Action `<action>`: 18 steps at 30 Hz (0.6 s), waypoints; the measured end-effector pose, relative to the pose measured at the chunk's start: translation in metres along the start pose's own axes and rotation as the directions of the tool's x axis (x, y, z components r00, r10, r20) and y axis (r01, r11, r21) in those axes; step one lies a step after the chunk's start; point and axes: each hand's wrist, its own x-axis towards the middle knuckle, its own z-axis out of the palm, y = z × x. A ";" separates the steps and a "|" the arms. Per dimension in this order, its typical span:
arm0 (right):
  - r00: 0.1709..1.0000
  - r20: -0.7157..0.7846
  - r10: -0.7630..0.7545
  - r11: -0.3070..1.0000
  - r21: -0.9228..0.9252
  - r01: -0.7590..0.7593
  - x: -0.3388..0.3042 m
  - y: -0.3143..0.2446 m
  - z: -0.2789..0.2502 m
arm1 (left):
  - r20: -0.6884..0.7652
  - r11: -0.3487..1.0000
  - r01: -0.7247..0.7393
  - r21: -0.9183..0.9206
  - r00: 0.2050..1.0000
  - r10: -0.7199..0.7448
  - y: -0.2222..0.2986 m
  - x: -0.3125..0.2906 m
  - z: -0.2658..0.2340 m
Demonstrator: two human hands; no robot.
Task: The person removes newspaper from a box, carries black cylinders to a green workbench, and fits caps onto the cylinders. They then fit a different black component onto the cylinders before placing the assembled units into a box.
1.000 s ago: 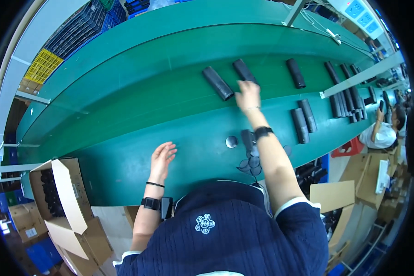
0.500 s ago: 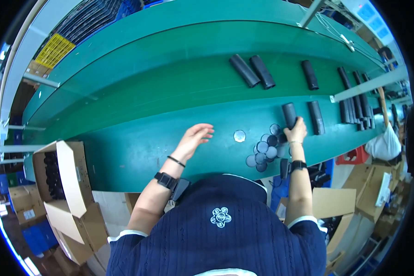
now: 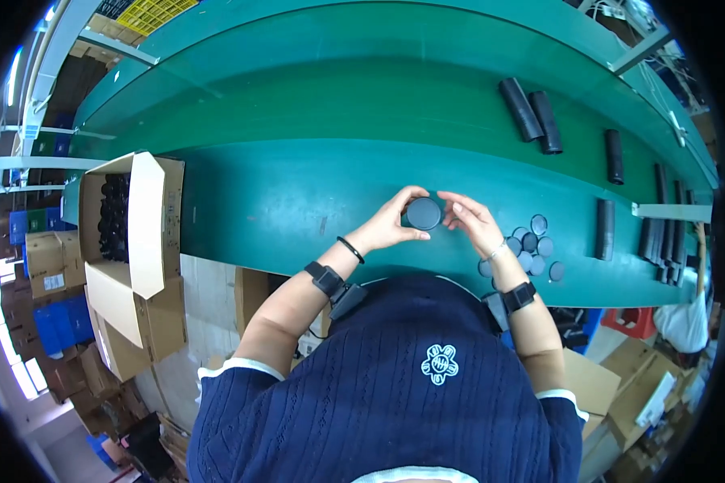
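Note:
My left hand point(image 3: 391, 223) curls its thumb and fingers around a round black piece point(image 3: 424, 213). It faces up with its flat, dark grey circular end, and whatever lies below that end is hidden. Close by on the right, my right hand point(image 3: 471, 224) has its fingers apart, tips near the piece's edge, holding nothing that I can see. To the right of that wrist lie several loose round discs point(image 3: 537, 264), dark and grey, on the green bench point(image 3: 298, 201). A black tube point(image 3: 605, 229) lies farther right.
Two black tubes point(image 3: 532, 117) and a single one point(image 3: 614, 157) lie on the far green strip. More tubes point(image 3: 660, 241) are grouped at the right end beside a metal post point(image 3: 673, 212). An open carton point(image 3: 147, 225) of black parts stands at the left. A red crate point(image 3: 630, 322) sits below right.
My right hand, earlier on a black tube at the right, has come to the middle beside my left. My left hand, empty before, now grips the round piece. The view has swung left.

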 end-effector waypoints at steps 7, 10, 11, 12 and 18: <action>0.996 0.030 0.085 0.962 0.258 -0.090 0.020 -0.005 0.015 | 0.025 0.956 0.013 -0.293 1.000 -0.006 0.004 0.003 -0.005; 0.994 0.024 0.108 0.953 0.281 -0.110 0.024 -0.009 0.027 | -0.004 0.950 0.072 -0.303 0.997 -0.077 -0.002 0.001 -0.002; 0.990 0.016 0.139 0.942 0.307 -0.138 0.025 -0.009 0.030 | -0.009 0.949 0.075 -0.305 0.997 -0.081 -0.003 0.000 0.000; 0.985 0.009 0.172 0.929 0.332 -0.165 0.026 -0.008 0.032 | -0.030 0.941 0.083 -0.329 0.995 -0.098 -0.004 0.001 0.001; 0.990 0.029 0.141 0.959 0.245 -0.144 0.021 -0.001 0.031 | -0.078 0.936 0.060 -0.347 0.993 -0.093 -0.010 -0.001 0.006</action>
